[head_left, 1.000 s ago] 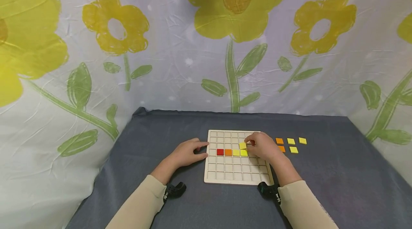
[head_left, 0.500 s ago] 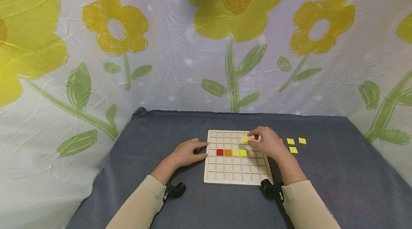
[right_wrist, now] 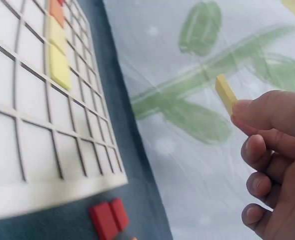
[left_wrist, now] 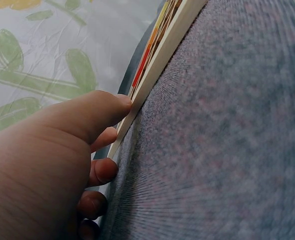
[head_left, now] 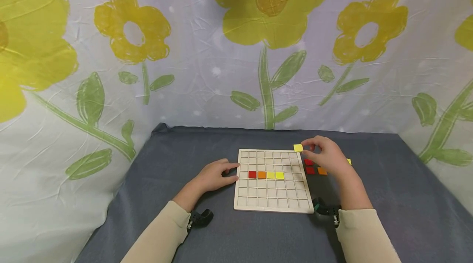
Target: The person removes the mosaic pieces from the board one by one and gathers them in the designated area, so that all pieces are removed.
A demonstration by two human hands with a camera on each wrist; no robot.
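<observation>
Rightward and away since the earlier frames: right hand (head_left: 327, 156) has carried a pinched yellow tile (head_left: 298, 148) from the cells to the far right corner of the wooden board (head_left: 255, 203). Near side: 2 pale sleeves (head_left: 159, 230), a black wrist device (head_left: 201, 218) by the left cuff, another by the right. Left hand (head_left: 214, 176) at the board's left edge, thumb and forefinger apart, tips against the rim, holding nothing. On the grid, 1 row side by side: red, orange, 2 yellow squares (head_left: 271, 175). Off the right edge, loose on the dark cloth (head_left: 196, 144): 2 red pieces (head_left: 309, 170), orange, a bit of yellow; others may be hidden by the hand. Beyond, the held tile, clamped between thumb and fingertips, raised clear; cannot tell if over the board or just past it. Reads as a piece taken off, row left at 4. Farthest, flowered backdrop (head_left: 196, 90).
</observation>
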